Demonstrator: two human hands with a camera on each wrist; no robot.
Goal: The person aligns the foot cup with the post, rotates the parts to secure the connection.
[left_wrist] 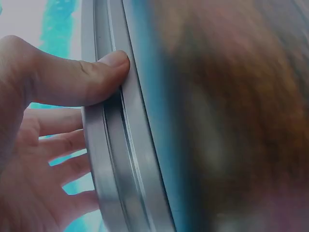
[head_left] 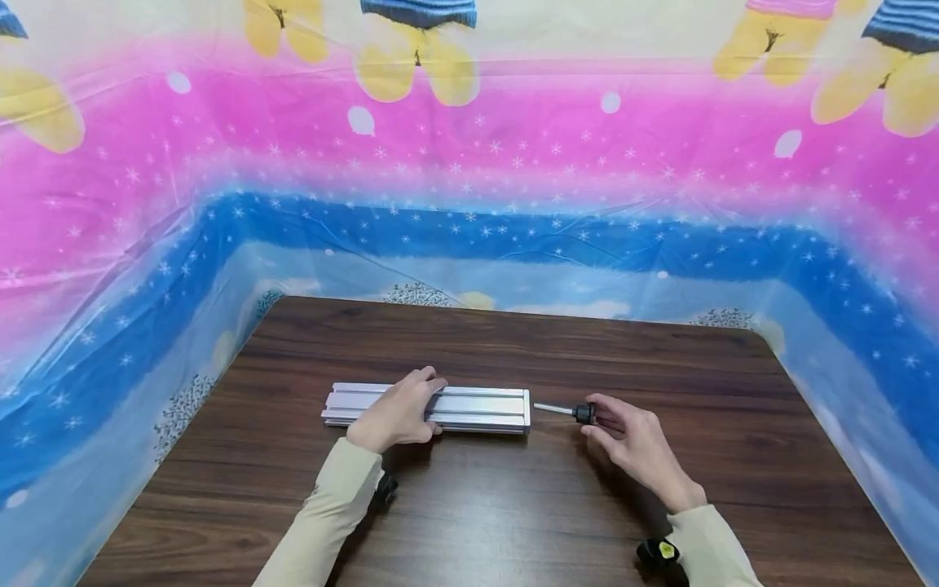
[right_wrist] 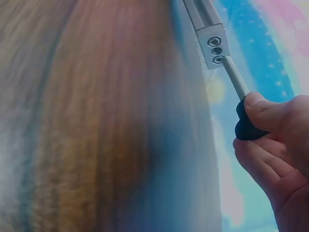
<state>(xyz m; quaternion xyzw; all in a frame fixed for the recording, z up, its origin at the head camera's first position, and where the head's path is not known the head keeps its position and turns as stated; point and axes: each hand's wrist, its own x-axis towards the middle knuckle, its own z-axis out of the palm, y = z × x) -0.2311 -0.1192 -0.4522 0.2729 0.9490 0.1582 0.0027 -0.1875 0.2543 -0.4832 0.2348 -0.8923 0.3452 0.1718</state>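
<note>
A silver aluminium extrusion [head_left: 484, 404] with long grooves lies lengthwise on the table. My left hand [head_left: 399, 409] grips it across the middle; in the left wrist view the thumb [left_wrist: 108, 72] presses one grooved side and the fingers are behind it. A knob screw with a black head [head_left: 584, 414] and a threaded metal shaft [right_wrist: 235, 77] is pinched at its head by my right hand [head_left: 637, 444]. Its tip points left, just short of the extrusion's right end. That end carries a plate [right_wrist: 215, 46] with a hole between two socket screws.
The dark wood-grain table [head_left: 469, 505] has rounded far corners. A printed pink and blue cloth [head_left: 469, 163] hangs behind and along both sides. A small black device [head_left: 656, 552] sits at my right wrist, another [head_left: 385, 487] at my left.
</note>
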